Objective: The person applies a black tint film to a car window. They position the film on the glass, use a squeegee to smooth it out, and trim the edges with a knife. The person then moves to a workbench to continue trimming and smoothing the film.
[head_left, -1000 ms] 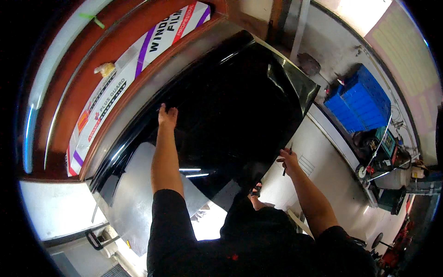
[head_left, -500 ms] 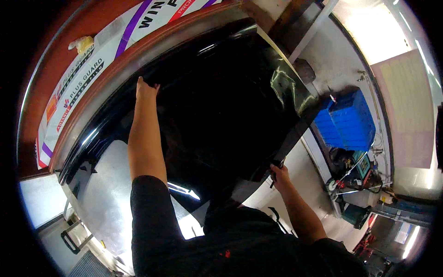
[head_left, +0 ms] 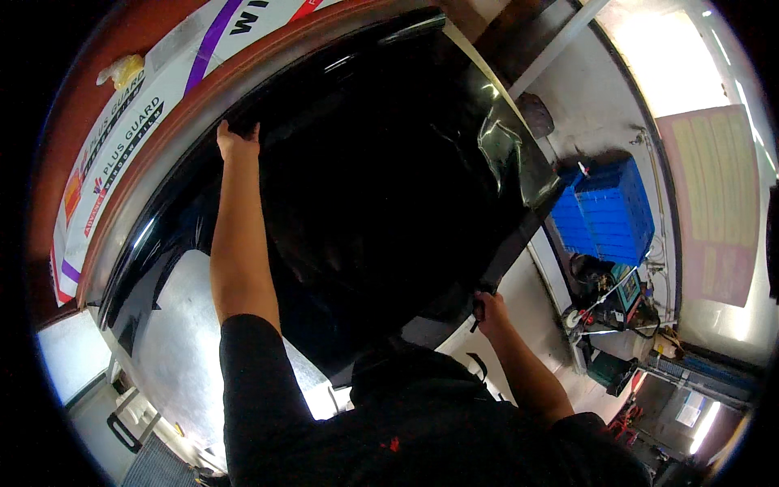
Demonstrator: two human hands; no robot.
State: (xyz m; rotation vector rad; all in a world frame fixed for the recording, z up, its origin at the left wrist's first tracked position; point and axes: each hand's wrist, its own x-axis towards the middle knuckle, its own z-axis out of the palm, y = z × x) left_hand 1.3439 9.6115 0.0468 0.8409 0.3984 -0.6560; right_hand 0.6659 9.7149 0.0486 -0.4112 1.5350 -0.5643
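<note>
A broad sheet of glossy black film [head_left: 365, 162] lies before me, its far left edge curled into a long roll. My left hand [head_left: 239, 142] reaches to that curled edge, thumb and fingers set apart around a fold of the film; the fingertips are partly hidden. At the sheet's near right edge, my right hand [head_left: 492, 312] is closed around a slim dark tool [head_left: 475, 325], whose kind I cannot make out. A clearer, crinkled strip of film [head_left: 503, 146] shines along the right end.
Beyond the roll stands a long printed cardboard box [head_left: 130, 154] with a yellow crumpled wrapper [head_left: 127, 73] on it. A bare silvery surface [head_left: 182, 325] shows at lower left. To the right are a blue crate [head_left: 608, 211] and a small machine [head_left: 625, 292] with cables.
The view has shifted, so the box and film sit further left and higher. My left thumb has lifted more upright, and my right hand stays at the film's near edge with the dark tool.
</note>
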